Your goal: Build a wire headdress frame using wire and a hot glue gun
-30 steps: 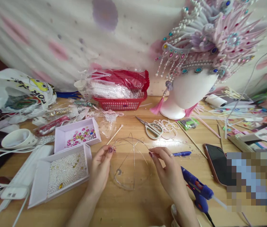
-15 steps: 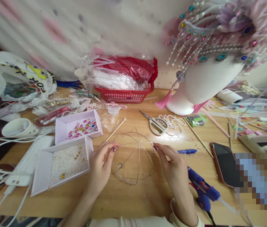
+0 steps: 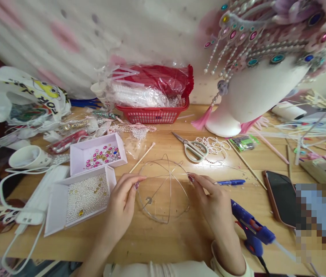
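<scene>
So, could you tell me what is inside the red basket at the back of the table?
The red basket holds clear plastic bags of white pieces and something red. The wrapping and the basket wall hide what lies deeper, so I cannot tell.

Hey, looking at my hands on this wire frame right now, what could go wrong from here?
1. The wire frame is thin, and the left hand and right hand pinch it only at opposite sides, so it may bend out of shape or spring loose.
2. The open tray of pearls sits right beside the left hand; a nudge could spill them.
3. The glue gun lies close to the right wrist, and its cord might snag on the sleeve.
</scene>
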`<state>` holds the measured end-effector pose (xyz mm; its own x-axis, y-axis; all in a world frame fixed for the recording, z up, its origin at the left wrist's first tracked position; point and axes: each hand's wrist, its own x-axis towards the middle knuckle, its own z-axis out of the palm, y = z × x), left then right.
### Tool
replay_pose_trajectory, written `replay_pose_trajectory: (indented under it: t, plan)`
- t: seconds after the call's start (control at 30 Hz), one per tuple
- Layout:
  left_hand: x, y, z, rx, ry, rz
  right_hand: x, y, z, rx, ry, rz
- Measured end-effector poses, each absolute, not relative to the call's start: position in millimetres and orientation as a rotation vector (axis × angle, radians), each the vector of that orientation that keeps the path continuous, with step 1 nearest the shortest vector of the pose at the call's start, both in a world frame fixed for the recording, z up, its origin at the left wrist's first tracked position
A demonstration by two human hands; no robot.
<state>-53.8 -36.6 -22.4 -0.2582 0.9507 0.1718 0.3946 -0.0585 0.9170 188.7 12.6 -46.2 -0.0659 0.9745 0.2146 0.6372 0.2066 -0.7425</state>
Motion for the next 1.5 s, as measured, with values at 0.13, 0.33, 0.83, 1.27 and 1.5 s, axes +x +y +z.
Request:
replay_pose_trajectory:
  t: [0.13,0.33,0.83,1.27,1.5]
  plan:
    - [-54,-43,-25,1.505,1.726,1.259,188,12,-46,-1.505,-1.814,0.596]
    - [-52,-47,-30,1.619,1.878,1.221,186,12,-43,-1.500,-1.822,0.600]
    - [-52,-47,-35,1.962,2.065,1.065,187,13,-51,-1.493,-1.883,0.566]
    - [-50,-46,-40,1.969,2.066,1.009,184,13,-54,-1.497,-1.858,0.572]
    - [-47,-44,-49,1.934,2.026,1.013,183,12,-53,-1.537,-1.831,0.622]
